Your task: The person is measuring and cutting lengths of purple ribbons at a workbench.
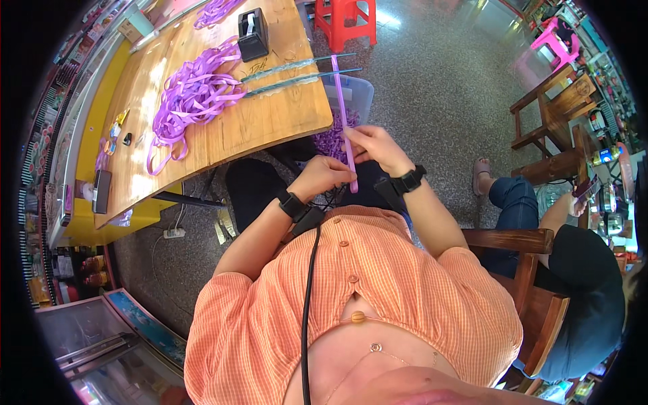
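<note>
I watch a ribbon (339, 94) pinched in the left hand (320, 174) and the right hand (376, 146)
I see the left hand narrowed on the ribbon's lower end and the right hand narrowed on it a little higher; the purple length runs nearly straight up past the near rod (290, 84) to the far rod (290, 66), and I can't tell whether it loops round either. Both rods lie under clear tape on the table (270, 125), jutting past its edge. To their left I have a tangled purple pile (192, 94), a black dispenser (253, 40) just beyond it. Behind the ribbon I make out a tub (364, 94) holding purple scraps (327, 145)
</note>
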Tool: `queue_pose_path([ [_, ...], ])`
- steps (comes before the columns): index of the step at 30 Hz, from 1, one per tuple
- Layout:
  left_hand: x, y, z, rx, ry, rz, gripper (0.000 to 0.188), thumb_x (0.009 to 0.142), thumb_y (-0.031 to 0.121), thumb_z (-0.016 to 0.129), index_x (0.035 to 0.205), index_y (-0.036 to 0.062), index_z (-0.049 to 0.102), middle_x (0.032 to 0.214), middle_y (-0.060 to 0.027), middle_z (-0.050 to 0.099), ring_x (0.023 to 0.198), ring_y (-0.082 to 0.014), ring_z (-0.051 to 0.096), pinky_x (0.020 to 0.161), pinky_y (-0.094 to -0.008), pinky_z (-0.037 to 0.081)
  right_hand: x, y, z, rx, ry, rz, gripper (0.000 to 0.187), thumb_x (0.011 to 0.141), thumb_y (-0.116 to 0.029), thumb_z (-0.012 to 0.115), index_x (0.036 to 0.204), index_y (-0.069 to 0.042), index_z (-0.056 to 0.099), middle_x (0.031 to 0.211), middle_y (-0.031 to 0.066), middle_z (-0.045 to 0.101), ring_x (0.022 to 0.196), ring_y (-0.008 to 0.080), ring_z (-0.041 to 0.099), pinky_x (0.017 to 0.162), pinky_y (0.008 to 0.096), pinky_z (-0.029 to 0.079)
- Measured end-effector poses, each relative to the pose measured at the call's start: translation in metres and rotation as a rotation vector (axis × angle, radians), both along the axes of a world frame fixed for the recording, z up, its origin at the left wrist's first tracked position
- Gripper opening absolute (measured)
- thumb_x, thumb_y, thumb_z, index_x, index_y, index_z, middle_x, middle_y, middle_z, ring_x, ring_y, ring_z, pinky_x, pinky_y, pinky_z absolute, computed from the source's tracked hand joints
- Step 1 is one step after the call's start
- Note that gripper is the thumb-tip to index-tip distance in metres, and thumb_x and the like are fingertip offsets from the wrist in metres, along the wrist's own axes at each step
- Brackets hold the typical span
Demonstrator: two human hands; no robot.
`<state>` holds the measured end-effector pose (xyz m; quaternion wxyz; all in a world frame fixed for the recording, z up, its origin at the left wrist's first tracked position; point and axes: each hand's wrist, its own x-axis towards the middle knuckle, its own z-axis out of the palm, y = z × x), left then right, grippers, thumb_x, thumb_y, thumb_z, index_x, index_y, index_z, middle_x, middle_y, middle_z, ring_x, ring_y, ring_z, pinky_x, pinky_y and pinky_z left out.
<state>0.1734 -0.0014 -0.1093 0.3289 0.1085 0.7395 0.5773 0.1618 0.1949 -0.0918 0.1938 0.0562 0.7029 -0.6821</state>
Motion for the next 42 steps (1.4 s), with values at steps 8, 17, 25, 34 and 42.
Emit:
queue_pose_path([
  [8,0.004,-0.004,0.022,0.186,-0.232,-0.117,0.017,0.086,0.017,0.072,0.084,0.0000,0.074,0.069,-0.0014,0.066,0.051,-0.0053,0.045,0.047,-0.0217,0.034,-0.019,-0.022,0.017,-0.123,0.095,-0.065,0.038,0.095,-0.039,0.064,0.103,-0.003,0.068,0.085,0.0068,0.070,0.069,0.0126,0.065,0.064,0.0261,0.053],
  [17,0.018,-0.003,0.052,-0.007,-0.003,-0.227,0.022,0.084,0.023,0.075,0.085,0.0010,0.076,0.071,-0.0015,0.068,0.055,-0.0050,0.051,0.050,-0.0217,0.039,-0.019,-0.020,0.025,-0.144,0.157,-0.115,0.034,0.095,-0.036,0.064,0.098,-0.003,0.070,0.076,0.0066,0.069,0.061,0.0111,0.063,0.057,0.0232,0.050],
  [25,0.020,-0.003,0.069,-0.042,0.088,-0.325,0.023,0.082,0.023,0.077,0.083,0.0003,0.075,0.070,-0.0014,0.068,0.057,-0.0051,0.053,0.052,-0.0229,0.042,-0.016,-0.020,0.032,-0.091,0.168,-0.115,0.034,0.096,-0.037,0.064,0.098,-0.004,0.071,0.069,0.0043,0.066,0.054,0.0083,0.059,0.051,0.0202,0.045],
  [34,0.029,-0.005,0.090,0.128,-0.109,-0.331,0.016,0.088,0.016,0.073,0.087,0.0000,0.070,0.070,0.0026,0.063,0.055,-0.0029,0.049,0.049,-0.0196,0.037,-0.010,-0.015,0.042,-0.095,0.184,-0.116,0.031,0.094,-0.034,0.066,0.100,-0.004,0.070,0.064,0.0011,0.062,0.051,0.0067,0.056,0.047,0.0196,0.041],
  [42,0.035,-0.005,0.127,0.244,0.167,-0.239,0.011,0.086,0.011,0.077,0.085,0.0020,0.071,0.073,0.0051,0.063,0.063,-0.0010,0.053,0.055,-0.0182,0.042,-0.003,-0.007,0.076,-0.022,0.223,-0.090,0.033,0.096,-0.032,0.065,0.098,0.000,0.071,0.064,-0.0006,0.061,0.049,0.0055,0.052,0.045,0.0202,0.040],
])
